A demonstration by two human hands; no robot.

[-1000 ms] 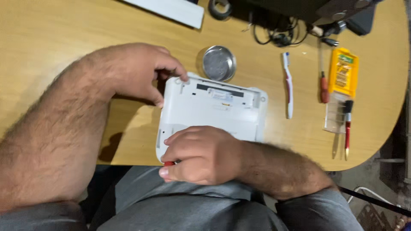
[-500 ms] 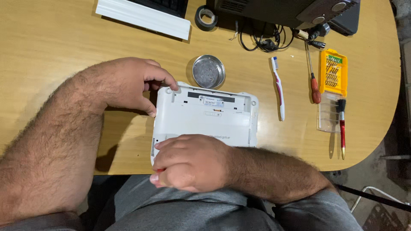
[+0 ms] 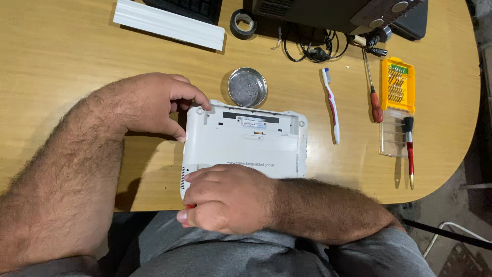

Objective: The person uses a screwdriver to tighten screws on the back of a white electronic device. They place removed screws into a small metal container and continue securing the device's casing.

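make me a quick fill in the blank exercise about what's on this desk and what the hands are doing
1. The left hand grips the far left corner of the ____ device lying on the wooden table.
2. The right hand, at the device's near left corner, is closed on a tool with a ____ handle.
3. Just beyond the device sits a round ____ dish.
4. Between the device and the screwdriver lies a ____.

Missing words: white; red; metal; toothbrush

My left hand (image 3: 148, 105) and right hand (image 3: 228, 197) are bare. My arms are thick and hairy with no sleeves near the wrists. I wear grey trousers (image 3: 230, 256) below my hands.
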